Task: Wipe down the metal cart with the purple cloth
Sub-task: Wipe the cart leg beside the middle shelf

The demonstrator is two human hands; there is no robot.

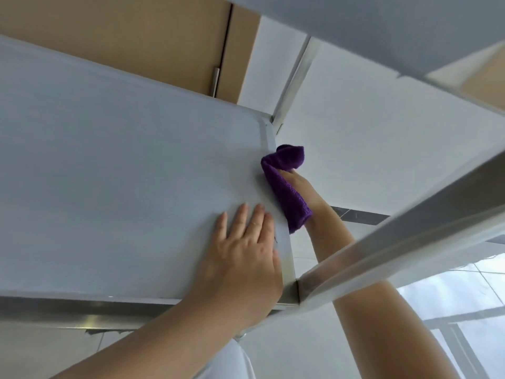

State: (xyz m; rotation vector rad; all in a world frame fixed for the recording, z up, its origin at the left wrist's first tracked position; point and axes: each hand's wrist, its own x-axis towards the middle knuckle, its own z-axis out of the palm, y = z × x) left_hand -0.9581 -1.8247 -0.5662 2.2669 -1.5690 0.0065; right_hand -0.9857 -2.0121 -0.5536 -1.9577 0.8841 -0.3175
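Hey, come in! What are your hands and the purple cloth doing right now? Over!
Left hand flat on cart shelf. Right hand presses purple cloth against shelf's side edge. Nothing in the way.

1. My right hand (296,187) is mostly behind the purple cloth (287,191); I see only its back and wrist, not the fingers.
2. Part of the cloth is tucked under the shelf (123,173) edge; I cannot tell how far it wraps.
3. My left hand (246,255) lies flat on the shelf; its thumb is out of sight.
4. The shelf runs off the left edge.
5. The near upright post (396,250) is blurred and cut off at right.
6. The upper shelf (382,20) is cut off by the top edge.
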